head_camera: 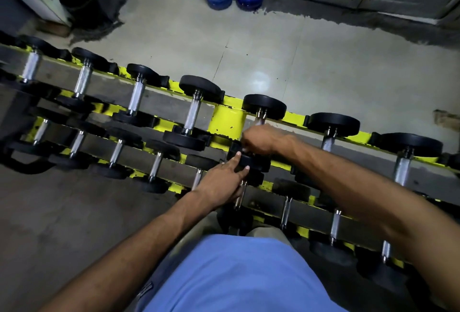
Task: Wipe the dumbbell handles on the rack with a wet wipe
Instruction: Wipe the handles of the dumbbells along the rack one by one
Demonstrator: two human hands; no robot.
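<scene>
The blue shirt [236,274] is closest. Past it, the left hand [222,182] lies flat on a black weight end [256,161]. The right hand [258,138] is wrapped round the dumbbell handle [260,120], which points away across the yellow rack [226,119]. I can't see a wipe.

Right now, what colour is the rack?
Yellow rack, paint chipped; best in the head view.

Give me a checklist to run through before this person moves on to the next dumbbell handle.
1. The right hand grips the dumbbell handle: ok.
2. The left hand steadies the near head, fingers straight: ok.
3. The wet wipe is under the right hand: cannot tell, hidden.
4. The dumbbell lies across the yellow rack: ok.
5. The next handle to the right is free: ok.
</scene>
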